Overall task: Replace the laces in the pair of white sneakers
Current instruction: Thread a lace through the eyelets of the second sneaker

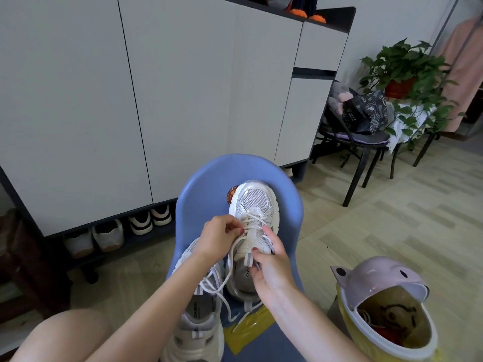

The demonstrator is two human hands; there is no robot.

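Two white sneakers lie on a blue plastic chair (209, 176). The right-hand sneaker (257, 202) points away from me, with a white lace (254, 220) crossed over its upper eyelets. My left hand (218, 237) pinches the lace at the sneaker's left eyelet row. My right hand (271, 267) grips the sneaker's tongue and right side near the collar. The other sneaker (194, 325) lies nearer to me on the left, partly under my left forearm. Loose lace ends (226, 304) trail between the two shoes.
A yellow plastic sheet (245, 333) lies on the seat under the shoes. A pink-lidded bin (386, 317) stands open at the right. White cabinets (130, 100) with shoes beneath fill the back. A black chair (358, 142) and a potted plant (407, 71) stand at the far right.
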